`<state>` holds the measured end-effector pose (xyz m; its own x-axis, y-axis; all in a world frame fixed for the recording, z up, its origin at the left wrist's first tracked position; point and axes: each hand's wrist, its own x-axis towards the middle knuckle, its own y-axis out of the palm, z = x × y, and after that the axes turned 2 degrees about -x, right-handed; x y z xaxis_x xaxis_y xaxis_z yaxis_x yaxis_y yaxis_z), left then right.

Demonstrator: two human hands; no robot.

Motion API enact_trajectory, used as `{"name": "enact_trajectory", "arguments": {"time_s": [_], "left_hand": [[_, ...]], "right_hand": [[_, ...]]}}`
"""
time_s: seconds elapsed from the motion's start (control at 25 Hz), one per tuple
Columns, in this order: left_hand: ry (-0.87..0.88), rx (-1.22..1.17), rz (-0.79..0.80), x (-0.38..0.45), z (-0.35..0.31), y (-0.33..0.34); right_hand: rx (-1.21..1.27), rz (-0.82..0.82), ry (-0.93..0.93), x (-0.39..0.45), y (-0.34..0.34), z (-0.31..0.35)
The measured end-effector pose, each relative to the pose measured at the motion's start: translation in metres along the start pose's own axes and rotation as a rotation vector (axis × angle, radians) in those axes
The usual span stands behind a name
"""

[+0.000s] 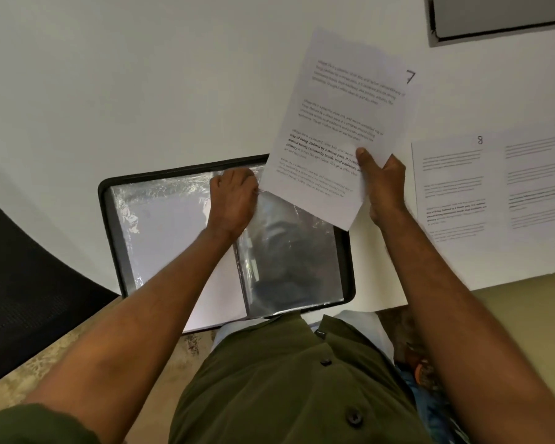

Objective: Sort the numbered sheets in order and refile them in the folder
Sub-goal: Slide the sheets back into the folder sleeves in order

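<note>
A black display folder (109, 225) lies open on the white table in front of me, its clear plastic sleeves showing. My right hand (382, 187) holds up the printed sheet marked 7 (343, 116) by its lower edge, above the folder's right page. My left hand (234, 200) pinches the top edge of a clear sleeve (289, 251) on the right page, next to the sheet's lower left corner. The sheets marked 8 (452, 190) and 9 (535, 174) lie flat side by side on the table to the right.
A black mesh chair (23, 277) stands at the left beside the table. A grey panel (500, 14) sits at the far right top. The table's front edge runs just below the folder, with floor beneath.
</note>
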<state>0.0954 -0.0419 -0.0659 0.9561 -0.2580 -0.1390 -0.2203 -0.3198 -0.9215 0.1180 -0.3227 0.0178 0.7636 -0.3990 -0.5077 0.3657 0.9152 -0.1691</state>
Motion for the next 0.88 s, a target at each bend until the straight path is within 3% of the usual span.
{"name": "enact_trajectory", "arguments": {"time_s": [0.28,0.56,0.88], "left_hand": [[0.114,-0.043,0.112,0.016,0.007,-0.013],[0.193,-0.129,0.218,0.023,0.01,-0.02],[0.031,-0.195,0.19,0.042,-0.005,-0.026]], "right_hand": [[0.195,-0.118,0.014,0.037,0.03,0.024],[0.447,-0.156,0.245,0.06,0.044,0.018],[0.413,-0.118,0.265,0.073,0.059,0.019]]}}
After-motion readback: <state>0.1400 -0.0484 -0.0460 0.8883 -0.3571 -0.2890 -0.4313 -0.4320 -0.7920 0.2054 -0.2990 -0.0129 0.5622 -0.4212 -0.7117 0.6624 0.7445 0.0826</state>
